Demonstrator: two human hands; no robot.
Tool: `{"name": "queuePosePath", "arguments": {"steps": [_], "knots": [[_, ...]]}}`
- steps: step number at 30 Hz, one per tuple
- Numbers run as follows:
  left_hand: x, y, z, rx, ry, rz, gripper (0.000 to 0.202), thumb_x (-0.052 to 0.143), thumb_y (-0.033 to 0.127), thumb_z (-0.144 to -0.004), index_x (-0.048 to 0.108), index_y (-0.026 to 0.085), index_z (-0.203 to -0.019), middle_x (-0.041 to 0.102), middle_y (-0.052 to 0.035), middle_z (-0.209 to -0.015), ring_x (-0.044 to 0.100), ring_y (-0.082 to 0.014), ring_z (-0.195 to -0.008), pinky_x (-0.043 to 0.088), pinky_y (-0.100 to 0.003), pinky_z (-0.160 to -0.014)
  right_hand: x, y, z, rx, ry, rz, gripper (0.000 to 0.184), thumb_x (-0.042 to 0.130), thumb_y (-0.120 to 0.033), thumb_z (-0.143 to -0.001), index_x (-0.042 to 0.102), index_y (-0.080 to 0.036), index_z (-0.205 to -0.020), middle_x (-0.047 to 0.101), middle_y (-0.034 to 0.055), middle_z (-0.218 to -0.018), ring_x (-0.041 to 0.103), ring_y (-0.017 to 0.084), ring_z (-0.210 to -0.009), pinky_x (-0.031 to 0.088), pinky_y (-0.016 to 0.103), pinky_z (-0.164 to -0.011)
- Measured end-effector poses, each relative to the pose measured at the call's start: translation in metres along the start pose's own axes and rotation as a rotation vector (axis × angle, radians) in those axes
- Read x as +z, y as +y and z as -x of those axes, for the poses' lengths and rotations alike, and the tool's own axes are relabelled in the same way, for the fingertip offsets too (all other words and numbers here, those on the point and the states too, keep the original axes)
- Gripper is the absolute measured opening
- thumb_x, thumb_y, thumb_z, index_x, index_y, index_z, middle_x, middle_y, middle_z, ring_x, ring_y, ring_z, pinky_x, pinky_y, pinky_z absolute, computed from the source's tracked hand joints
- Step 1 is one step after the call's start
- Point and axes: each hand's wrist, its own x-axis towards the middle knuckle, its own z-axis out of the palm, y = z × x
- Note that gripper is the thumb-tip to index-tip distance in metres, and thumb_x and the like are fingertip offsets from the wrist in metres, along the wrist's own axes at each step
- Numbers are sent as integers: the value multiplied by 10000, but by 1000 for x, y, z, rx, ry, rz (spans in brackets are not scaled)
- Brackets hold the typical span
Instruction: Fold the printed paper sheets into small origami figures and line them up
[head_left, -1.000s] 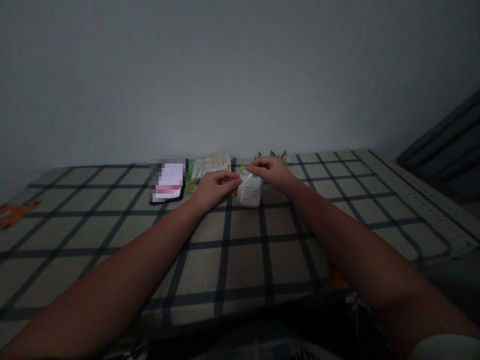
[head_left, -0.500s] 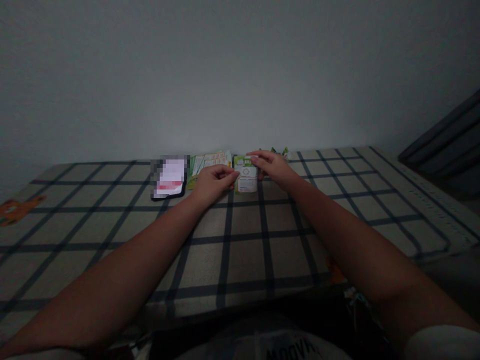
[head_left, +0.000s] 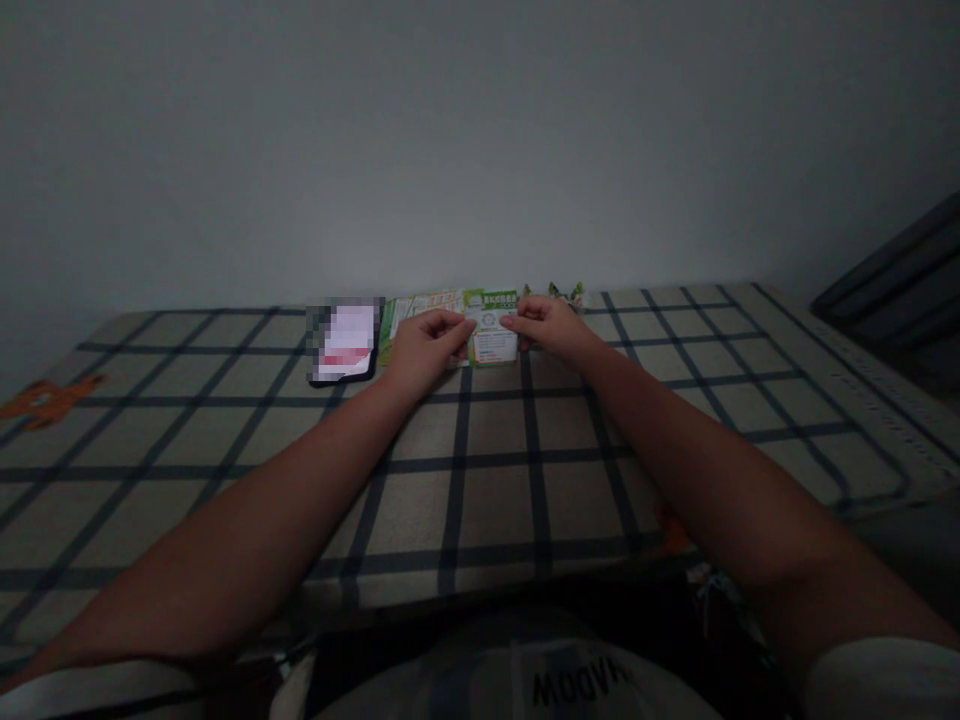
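A small green and white printed card or flat packet [head_left: 495, 342] is held up between my two hands near the back of the table; I cannot tell which of the two it is. My left hand [head_left: 429, 345] pinches its left edge between thumb and fingers. On the opposite side, my right hand [head_left: 551, 325] grips the right edge in the same way. The printed face points toward me, with a green band of characters along the top. Behind my left hand lies a green and white printed sheet [head_left: 401, 307], partly covered.
A phone [head_left: 349, 345] with a lit, pixelated screen lies left of my left hand. Small green-patterned wrappers [head_left: 568, 294] are behind my right hand. A checked cloth [head_left: 495, 500] covers the table, which meets a plain wall [head_left: 480, 150]. Dark folded fabric [head_left: 900, 280] shows at the far right.
My right hand has come from the top of the card or packet to its right edge, its fingers now pinched there. The green top band is uncovered. My view has shifted slightly.
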Motion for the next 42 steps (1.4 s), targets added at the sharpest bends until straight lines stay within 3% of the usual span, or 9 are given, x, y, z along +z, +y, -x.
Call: {"name": "queuePosePath", "arguments": {"steps": [7,14,23,28,33,42], "knots": [[0,0,-1,-22,-17,81,341,811,476,-698,709,168,-802,666,-5,-664,590,-112,-557,494,-234,-547,-1,5,-2,20,39,-63,300,758,-336,-807,535,-179,-683,600,-25,-619,544,87,-528,420,220,-512],[0,2,-1,-128,-62,169,408,843,497,-645,727,155,-835,700,-19,-706,620,-113,-567,532,-231,-555,-2,6,-3,38,29,-92,308,769,-324,-798,527,-179,-676,613,-20,-626,553,93,-531,427,223,-518],[0,-1,-1,-95,-82,121,366,815,485,-685,716,155,-810,722,-27,-753,633,-111,-595,536,-222,-570,-2,5,-2,106,-18,-141,243,773,-299,-799,580,-168,-732,649,2,-727,592,98,-620,477,212,-545],[-1,-4,-2,-99,-57,81,360,805,490,-689,710,163,-804,710,-29,-735,621,-115,-590,505,-213,-531,-5,4,-3,17,62,-148,253,741,-411,-815,668,-171,-850,647,3,-759,589,103,-652,464,198,-508],[1,-3,-1,-109,-82,89,341,820,469,-686,725,162,-801,710,-27,-725,593,-101,-560,493,-213,-527,-7,8,-6,-46,168,-86,313,750,-470,-795,660,-171,-792,616,-17,-682,540,85,-585,455,209,-524],[1,-1,0,-110,-98,139,361,850,461,-660,754,153,-822,734,-37,-758,617,-101,-586,520,-215,-561,-7,7,-4,-127,201,-74,329,758,-478,-780,628,-177,-754,595,-36,-647,498,69,-525,411,215,-511]]}}
